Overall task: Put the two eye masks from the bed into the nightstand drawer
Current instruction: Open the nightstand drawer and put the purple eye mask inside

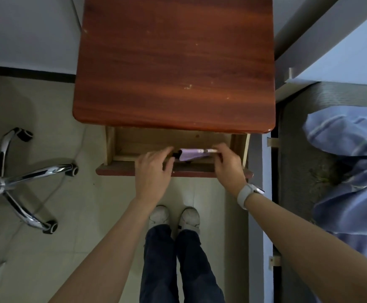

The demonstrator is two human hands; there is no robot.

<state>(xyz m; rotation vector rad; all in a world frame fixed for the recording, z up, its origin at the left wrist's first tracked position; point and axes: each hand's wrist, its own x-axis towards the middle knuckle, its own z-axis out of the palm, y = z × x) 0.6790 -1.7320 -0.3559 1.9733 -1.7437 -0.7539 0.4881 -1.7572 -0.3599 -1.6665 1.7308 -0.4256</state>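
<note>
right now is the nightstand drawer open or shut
Open: the drawer is pulled out from under the nightstand top, its wooden inside showing.

Eye masks at the open nightstand drawer

A lilac eye mask [189, 155] lies over the front half of the pulled-out drawer [134, 145], close to its front edge and right of centre, with a pale pink-white band along its rear edge running toward the right side wall. Its cloth looks soft and folded, tilted down toward the front edge. At its left end a small black piece [176, 154] shows, possibly the second mask or a strap; the view is too cramped to tell. The drawer is light wood inside with a reddish-brown front panel, and its left half shows bare wood.
</note>
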